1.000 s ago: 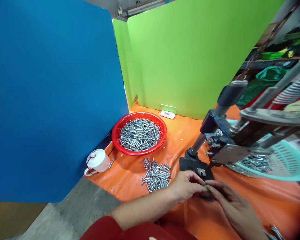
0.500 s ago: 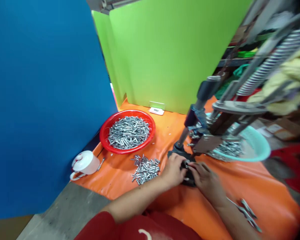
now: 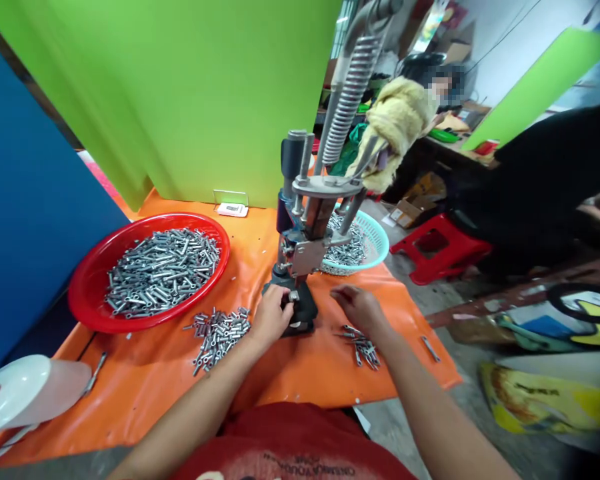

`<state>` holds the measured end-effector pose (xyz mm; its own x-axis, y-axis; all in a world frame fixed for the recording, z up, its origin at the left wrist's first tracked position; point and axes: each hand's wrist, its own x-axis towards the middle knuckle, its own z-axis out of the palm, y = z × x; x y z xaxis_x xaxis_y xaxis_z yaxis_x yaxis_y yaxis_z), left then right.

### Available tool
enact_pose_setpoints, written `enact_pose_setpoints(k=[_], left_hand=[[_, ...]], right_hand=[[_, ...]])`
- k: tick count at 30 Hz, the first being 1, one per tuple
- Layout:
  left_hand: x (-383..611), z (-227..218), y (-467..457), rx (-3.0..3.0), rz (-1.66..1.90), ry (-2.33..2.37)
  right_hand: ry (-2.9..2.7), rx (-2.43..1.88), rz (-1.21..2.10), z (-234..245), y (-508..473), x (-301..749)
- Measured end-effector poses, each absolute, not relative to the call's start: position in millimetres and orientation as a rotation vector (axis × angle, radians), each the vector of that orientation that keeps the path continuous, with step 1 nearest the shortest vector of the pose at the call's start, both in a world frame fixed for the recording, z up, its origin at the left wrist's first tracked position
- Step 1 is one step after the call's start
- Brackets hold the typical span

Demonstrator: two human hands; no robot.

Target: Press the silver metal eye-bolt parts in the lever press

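My left hand (image 3: 273, 313) rests at the dark base (image 3: 306, 308) of a hand press (image 3: 310, 227), its fingers closed beside a small shiny metal piece (image 3: 294, 296). What it grips is hidden. To the right of the base, my right hand (image 3: 357, 308) is apart from the press, fingers curled and tips together; anything between them is too small to make out. Below it lies a small pile of metal rods with ring ends (image 3: 364, 350). Left of my left hand is a larger pile of short metal sleeves (image 3: 223, 337).
A red basin (image 3: 87, 290) full of metal rods stands at left, near a white lidded mug (image 3: 45, 387). Behind the press is a turquoise basket (image 3: 377, 240) of metal parts. One loose rod (image 3: 431, 349) lies near the orange table's right edge. A person sits beyond, near a red stool (image 3: 437, 247).
The view has swung to the right. My right hand has left the press base and moved right, above the small rod pile. My left hand stays at the base.
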<state>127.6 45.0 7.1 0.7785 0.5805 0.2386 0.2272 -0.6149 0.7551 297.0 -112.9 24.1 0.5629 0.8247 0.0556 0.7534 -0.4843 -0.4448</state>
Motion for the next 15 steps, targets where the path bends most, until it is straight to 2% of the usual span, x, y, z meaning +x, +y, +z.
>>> enact_pose_setpoints(k=[4,9,12,15], left_hand=[[129.7,4.9,43.0,2.226,0.616,0.629],[129.6,3.2,41.0,2.218,0.658,0.615],[125.8,7.0,38.1,2.217,0.751,0.583],[121.3,15.8,29.5,2.223,0.886,0.57]], right_hand=[[-1.339,-2.503,0.373,27.1,-155.1,302.4],[-1.423,-2.661,0.364,11.4,-163.8,285.0],[-1.405,-2.573,0.331,4.6,-157.3,285.5],[-1.299,-2.311,0.366,6.8,-146.6,283.1]])
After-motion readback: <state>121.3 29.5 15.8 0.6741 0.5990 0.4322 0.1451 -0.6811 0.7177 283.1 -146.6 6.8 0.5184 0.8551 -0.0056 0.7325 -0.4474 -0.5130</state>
